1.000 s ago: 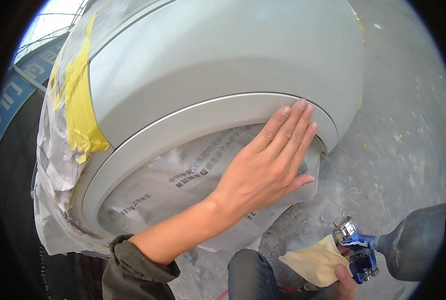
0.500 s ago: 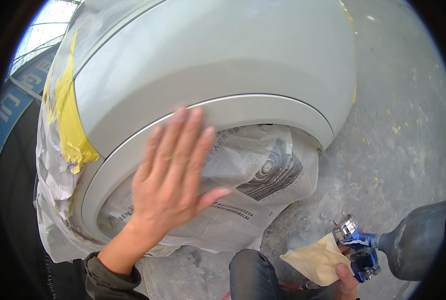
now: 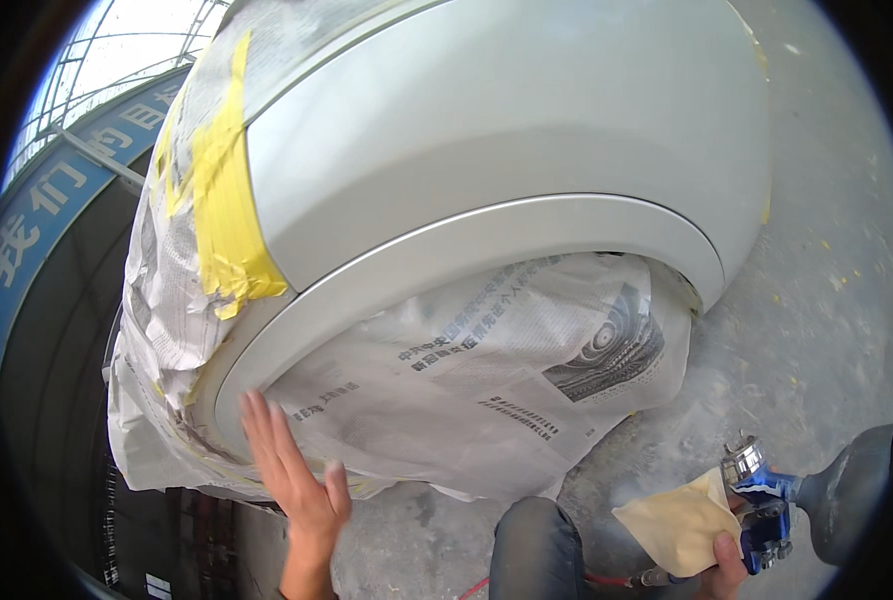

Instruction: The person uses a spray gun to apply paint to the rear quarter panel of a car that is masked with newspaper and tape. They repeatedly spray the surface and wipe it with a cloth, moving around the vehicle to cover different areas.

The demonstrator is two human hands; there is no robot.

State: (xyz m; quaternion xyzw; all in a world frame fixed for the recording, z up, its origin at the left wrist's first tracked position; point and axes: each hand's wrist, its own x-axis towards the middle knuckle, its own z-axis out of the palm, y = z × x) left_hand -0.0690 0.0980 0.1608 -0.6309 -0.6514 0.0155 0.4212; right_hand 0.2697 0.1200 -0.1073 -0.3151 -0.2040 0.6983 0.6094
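The pale silver panel, curved and smooth, fills the view toward twelve o'clock, its top cut off by the frame; the wheel-arch trim bows beneath it. At seven o'clock the left hand lies over the trim's lower end, fingers straight and slightly parted, its grip slack and empty; whether the fingertips touch the surface is hard to tell. Its forearm runs off the lower edge. Between four and five o'clock the right hand is mostly hidden: its thumb presses the tan cloth, the grip closed around it against the blue spray gun; how the other fingers sit cannot be seen. The gun's dark cup fades into the black rim at four o'clock. Masking paper covers the wheel opening, bearing rows of dark print and a dark printed picture, some lines too small to read. Yellow tape sits toward ten o'clock; beyond it, a blue banner carries large white characters, partly cut off.
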